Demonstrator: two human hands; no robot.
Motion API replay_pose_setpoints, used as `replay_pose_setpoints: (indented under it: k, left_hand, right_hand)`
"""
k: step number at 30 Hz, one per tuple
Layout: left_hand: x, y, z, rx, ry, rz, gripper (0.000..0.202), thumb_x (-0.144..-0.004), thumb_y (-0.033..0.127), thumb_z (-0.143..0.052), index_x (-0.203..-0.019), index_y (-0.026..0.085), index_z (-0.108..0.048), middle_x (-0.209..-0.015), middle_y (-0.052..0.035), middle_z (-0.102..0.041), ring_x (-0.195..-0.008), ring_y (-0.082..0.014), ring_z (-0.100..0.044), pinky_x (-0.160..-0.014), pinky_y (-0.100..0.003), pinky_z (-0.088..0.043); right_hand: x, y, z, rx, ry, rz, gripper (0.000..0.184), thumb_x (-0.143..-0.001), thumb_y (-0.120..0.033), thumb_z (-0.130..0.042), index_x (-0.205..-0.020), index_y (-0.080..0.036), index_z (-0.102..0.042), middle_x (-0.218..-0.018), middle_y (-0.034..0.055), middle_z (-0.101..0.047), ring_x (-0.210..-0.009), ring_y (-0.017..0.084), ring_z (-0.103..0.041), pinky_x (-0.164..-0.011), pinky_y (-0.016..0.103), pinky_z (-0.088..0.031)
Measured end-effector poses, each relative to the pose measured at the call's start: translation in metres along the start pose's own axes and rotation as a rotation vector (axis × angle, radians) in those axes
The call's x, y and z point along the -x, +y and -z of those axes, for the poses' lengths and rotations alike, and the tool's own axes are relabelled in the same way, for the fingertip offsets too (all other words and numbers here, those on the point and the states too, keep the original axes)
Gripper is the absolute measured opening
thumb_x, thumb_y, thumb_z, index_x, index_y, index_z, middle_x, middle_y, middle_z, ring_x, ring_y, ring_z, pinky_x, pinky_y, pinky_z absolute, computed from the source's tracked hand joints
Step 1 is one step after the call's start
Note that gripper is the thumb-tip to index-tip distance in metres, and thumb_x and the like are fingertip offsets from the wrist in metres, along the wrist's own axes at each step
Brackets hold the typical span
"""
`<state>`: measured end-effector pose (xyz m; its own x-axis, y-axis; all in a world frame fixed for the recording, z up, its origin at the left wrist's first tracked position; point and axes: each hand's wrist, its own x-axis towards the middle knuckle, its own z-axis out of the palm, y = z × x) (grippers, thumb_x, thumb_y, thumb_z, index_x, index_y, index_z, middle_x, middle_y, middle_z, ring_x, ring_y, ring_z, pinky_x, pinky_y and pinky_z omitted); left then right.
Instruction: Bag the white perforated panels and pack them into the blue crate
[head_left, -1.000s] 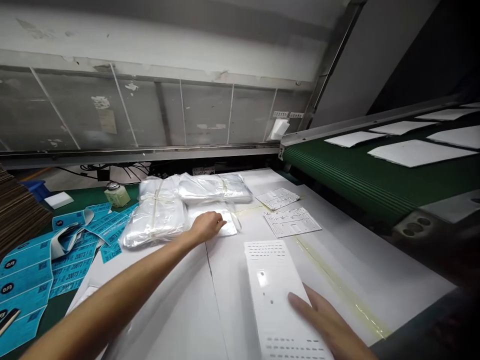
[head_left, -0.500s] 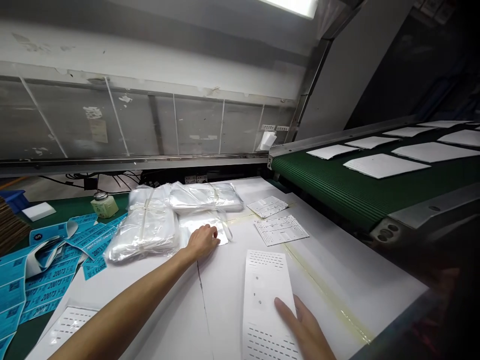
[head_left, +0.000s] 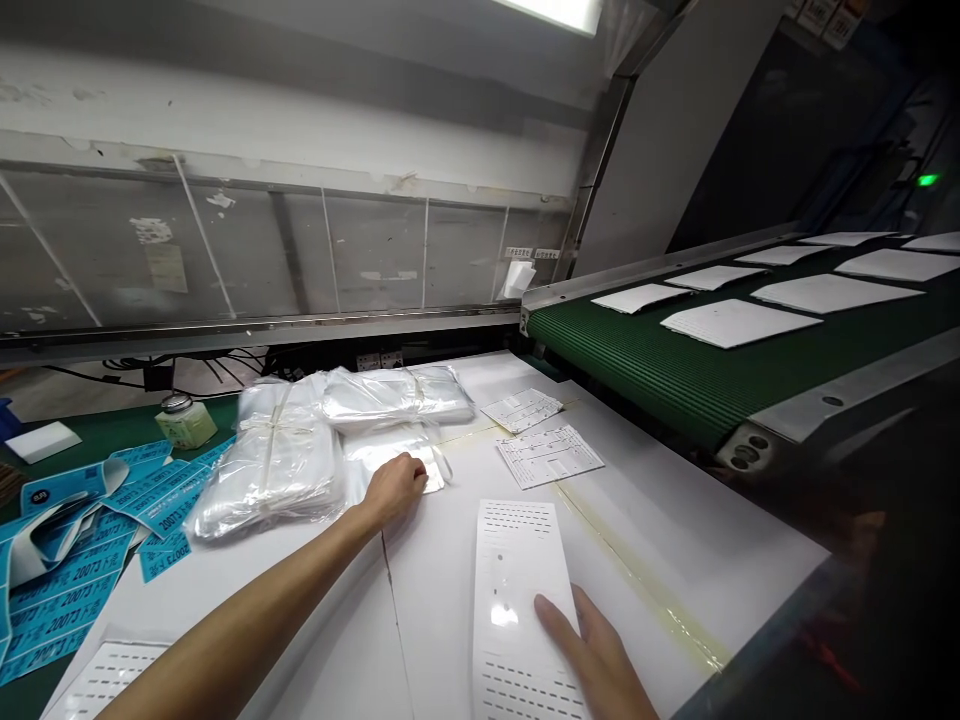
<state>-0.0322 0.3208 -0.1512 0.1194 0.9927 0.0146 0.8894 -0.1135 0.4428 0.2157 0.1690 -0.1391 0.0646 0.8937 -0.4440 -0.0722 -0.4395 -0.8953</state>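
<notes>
Right fingers (head_left: 553, 622) gripping white panel (head_left: 517, 580), left fingers (head_left: 411, 478) curled by clear bags (head_left: 386, 446) (grip unclear), blue labels (head_left: 69, 592) reading "20073"

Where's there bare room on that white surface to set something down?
Right of the yellow tape, the white surface is bare; so is the patch between the left forearm and the panel in the right hand. The left is crowded with plastic bundles and blue labels.
</notes>
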Motion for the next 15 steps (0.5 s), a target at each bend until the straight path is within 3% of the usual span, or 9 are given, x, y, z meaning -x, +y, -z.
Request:
replay_pose_setpoints:
  k: [10, 15]
  left_hand:
    - [-0.003, -0.019, 0.024, 0.338, -0.014, 0.151, 0.023, -0.087, 0.032, -0.054, -0.102, 0.014, -0.057, -0.092, -0.0035, -0.062, -0.077, -0.0143, -0.060, -0.069, -0.032, -0.051]
    - [-0.001, -0.024, 0.038, 0.582, -0.057, 0.164, 0.020, -0.083, 0.028, -0.058, -0.090, 0.010, -0.063, -0.079, -0.0035, -0.065, -0.066, -0.0132, -0.061, -0.065, -0.030, -0.052]
  right_hand:
    - [-0.001, -0.001, 0.001, -0.002, -0.008, 0.030, 0.055, -0.074, -0.055, -0.061, -0.113, -0.017, -0.055, -0.105, 0.0131, -0.069, -0.094, 0.032, -0.066, -0.082, 0.045, -0.051]
    - [0.000, 0.000, 0.001, -0.022, 0.005, 0.013, 0.059, -0.071, -0.056, -0.063, -0.114, -0.016, -0.055, -0.106, 0.0138, -0.068, -0.096, 0.033, -0.065, -0.082, 0.045, -0.051]
